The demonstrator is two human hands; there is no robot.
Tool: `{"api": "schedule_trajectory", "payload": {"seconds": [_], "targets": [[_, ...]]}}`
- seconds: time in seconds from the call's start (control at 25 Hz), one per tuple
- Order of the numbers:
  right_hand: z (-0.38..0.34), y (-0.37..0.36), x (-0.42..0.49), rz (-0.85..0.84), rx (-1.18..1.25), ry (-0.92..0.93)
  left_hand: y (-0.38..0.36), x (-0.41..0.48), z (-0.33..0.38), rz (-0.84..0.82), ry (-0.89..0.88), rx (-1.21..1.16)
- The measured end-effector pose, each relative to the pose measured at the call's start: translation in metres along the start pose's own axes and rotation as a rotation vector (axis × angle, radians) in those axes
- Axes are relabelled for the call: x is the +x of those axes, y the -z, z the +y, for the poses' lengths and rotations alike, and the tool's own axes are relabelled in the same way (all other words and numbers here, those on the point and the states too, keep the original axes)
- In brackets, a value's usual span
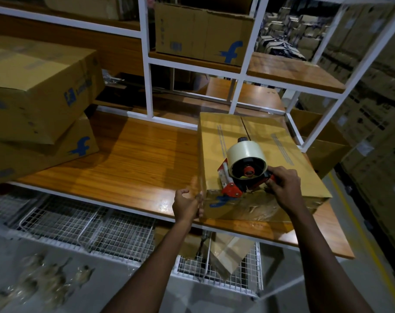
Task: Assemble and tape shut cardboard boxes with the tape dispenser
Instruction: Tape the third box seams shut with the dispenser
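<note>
A closed cardboard box (255, 141) lies on the wooden table (128, 159), its top flaps meeting in a seam down the middle. A red tape dispenser (244, 168) with a large roll of clear tape sits at the box's near top edge. My right hand (285, 188) grips the dispenser's handle. My left hand (187, 205) is at the box's near left corner, fingers curled against a strip of clear tape there. Shiny tape covers the box's front face.
Two stacked cardboard boxes (36, 105) stand at the table's left. A white metal shelf frame (148, 82) holds another box (203, 32) behind. Wire baskets (97, 227) hang under the table, with a flattened carton (225, 251) in one. Crumpled tape (45, 281) lies on the floor.
</note>
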State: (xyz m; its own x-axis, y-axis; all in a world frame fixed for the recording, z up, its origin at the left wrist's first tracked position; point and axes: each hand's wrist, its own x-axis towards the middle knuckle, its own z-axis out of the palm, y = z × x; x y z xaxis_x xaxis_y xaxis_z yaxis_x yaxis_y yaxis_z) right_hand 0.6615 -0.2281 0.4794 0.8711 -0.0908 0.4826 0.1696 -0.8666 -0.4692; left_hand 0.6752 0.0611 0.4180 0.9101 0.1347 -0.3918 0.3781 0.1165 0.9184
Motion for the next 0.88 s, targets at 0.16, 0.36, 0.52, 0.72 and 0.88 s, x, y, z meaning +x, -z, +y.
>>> {"api": "schedule_trajectory", "payload": {"seconds": [0.16, 0.36, 0.52, 0.72, 0.88], "targets": [[-0.009, 0.001, -0.003, 0.031, -0.085, 0.0, 0.005, 0.002, -0.01, 0.001, -0.066, 0.241], [-0.016, 0.004, -0.006, 0.023, -0.114, 0.05, -0.003, -0.018, -0.038, -0.171, -0.6, 0.479], [-0.009, 0.009, -0.004, -0.061, -0.084, 0.099, -0.002, -0.023, -0.059, -0.299, -0.604, 0.567], [-0.005, 0.016, -0.001, -0.128, -0.027, 0.116, 0.011, -0.034, -0.047, -0.073, -0.724, 0.479], [-0.002, 0.012, -0.007, -0.113, -0.109, 0.136, -0.001, -0.006, -0.014, -0.07, -1.031, 0.8]]}}
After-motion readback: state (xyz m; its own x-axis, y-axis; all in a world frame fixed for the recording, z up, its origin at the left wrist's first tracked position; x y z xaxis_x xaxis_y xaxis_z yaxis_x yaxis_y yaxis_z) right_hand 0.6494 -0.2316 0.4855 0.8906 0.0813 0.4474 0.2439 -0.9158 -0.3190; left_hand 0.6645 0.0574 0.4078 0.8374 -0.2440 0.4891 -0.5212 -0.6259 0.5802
